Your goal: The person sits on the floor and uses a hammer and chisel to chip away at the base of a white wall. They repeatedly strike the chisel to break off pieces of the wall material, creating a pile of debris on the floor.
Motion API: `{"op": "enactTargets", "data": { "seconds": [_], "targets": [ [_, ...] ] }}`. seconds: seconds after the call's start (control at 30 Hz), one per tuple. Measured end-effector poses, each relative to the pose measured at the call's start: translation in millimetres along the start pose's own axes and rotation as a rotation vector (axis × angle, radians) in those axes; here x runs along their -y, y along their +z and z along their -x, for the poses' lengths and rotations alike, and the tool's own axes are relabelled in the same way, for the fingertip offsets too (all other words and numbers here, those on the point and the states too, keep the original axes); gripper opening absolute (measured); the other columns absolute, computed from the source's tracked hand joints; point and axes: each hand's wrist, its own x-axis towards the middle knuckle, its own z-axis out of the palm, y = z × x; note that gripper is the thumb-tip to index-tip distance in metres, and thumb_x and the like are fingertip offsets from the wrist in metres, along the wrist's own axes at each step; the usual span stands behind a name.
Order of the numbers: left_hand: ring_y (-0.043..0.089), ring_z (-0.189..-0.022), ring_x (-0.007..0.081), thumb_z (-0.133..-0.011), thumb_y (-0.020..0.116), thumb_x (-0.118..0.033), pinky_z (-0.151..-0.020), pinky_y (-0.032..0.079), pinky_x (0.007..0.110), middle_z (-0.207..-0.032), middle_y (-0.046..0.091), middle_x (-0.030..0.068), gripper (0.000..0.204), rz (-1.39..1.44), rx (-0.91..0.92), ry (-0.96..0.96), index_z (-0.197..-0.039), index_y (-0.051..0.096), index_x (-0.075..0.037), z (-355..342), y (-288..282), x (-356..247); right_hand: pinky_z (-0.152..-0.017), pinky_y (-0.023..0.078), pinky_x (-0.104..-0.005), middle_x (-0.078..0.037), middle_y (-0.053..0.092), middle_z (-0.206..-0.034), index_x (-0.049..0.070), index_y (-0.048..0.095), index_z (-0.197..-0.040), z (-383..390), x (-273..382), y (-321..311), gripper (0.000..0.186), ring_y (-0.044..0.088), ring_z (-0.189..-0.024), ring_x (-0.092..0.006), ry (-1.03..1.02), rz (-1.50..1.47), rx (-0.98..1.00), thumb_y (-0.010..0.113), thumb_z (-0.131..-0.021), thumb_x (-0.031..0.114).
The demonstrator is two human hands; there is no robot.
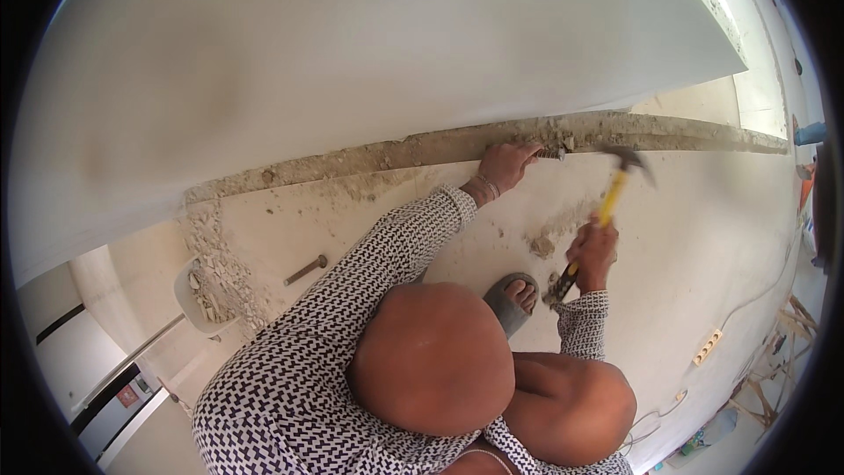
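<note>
My left hand (506,167) is closed around a short ribbed metal rod (551,155), its blunt end sticking out to the right. The rod lies at the broken edge of the groove (422,149) along the foot of the wall; its other end is hidden by my fingers. To the right, my right hand (594,253) grips a claw hammer (614,196) by its yellow and black handle. The hammer's head, blurred by motion, is raised to the right of the rod, apart from it.
A metal bolt-like bar (305,270) lies on the pale floor, left of my left arm. Farther left are rubble (220,255) and a long-handled white dustpan (189,295) holding debris. A power strip (707,347) with a cable lies at right. My sandalled foot (512,301) is between my arms.
</note>
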Motion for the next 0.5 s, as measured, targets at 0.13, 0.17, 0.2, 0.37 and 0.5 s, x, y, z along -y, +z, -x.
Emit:
{"op": "enactTargets", "data": {
  "seconds": [0.13,0.17,0.2,0.37,0.5],
  "targets": [
    [0.073,-0.084,0.0309,-0.100,0.058,-0.029,-0.075,0.059,0.044,-0.098,0.076,0.0099,0.032,0.010,0.045,-0.075,-0.129,0.065,-0.017,3.5,-0.6,15.0,-0.038,0.039,-0.0253,0.002,0.047,-0.068,0.006,0.053,-0.112,14.0,18.4,6.0,0.018,0.044,-0.045,-0.0085,-0.111,0.407,-0.059,0.053,-0.106,0.023],
    [0.073,-0.084,0.0309,-0.100,0.058,-0.030,-0.074,0.059,0.044,-0.096,0.076,0.0100,0.033,0.013,0.040,-0.113,-0.130,0.065,-0.017,9.6,-3.7,16.7,-0.037,0.035,-0.0268,0.002,0.044,-0.065,0.010,0.051,-0.108,15.6,39.8,7.2,0.020,0.041,-0.045,-0.0086,-0.089,0.216,-0.036,0.051,-0.108,0.030],
    [0.072,-0.086,0.0319,-0.100,0.059,-0.030,-0.076,0.058,0.045,-0.096,0.075,0.0106,0.032,0.017,0.064,-0.145,-0.128,0.066,-0.018,9.7,-1.9,15.0,-0.037,0.034,-0.0261,0.003,0.042,-0.064,0.010,0.051,-0.106,23.1,57.8,8.5,0.020,0.040,-0.045,-0.0079,-0.233,0.093,-0.132,0.050,-0.108,0.029],
    [0.071,-0.090,0.0348,-0.098,0.061,-0.037,-0.081,0.057,0.047,-0.097,0.074,0.0140,0.033,0.086,0.137,-0.264,-0.123,0.071,-0.017,-4.6,-15.1,-7.5,-0.045,0.044,-0.0318,-0.001,0.055,-0.070,0.011,0.056,-0.101,9.0,58.9,3.3,0.034,0.052,-0.054,-0.0148,-0.530,0.049,-0.244,0.043,-0.106,0.042],
    [0.071,-0.088,0.0350,-0.097,0.061,-0.044,-0.079,0.057,0.047,-0.093,0.074,0.0154,0.038,0.038,0.156,-0.254,-0.121,0.072,-0.016,-13.0,-9.1,-14.7,-0.048,0.047,-0.0338,-0.004,0.058,-0.073,0.011,0.057,-0.099,-40.4,-19.7,-33.2,0.028,0.056,-0.060,-0.0157,0.036,-0.160,0.074,0.048,-0.104,0.037]
  ]
}}
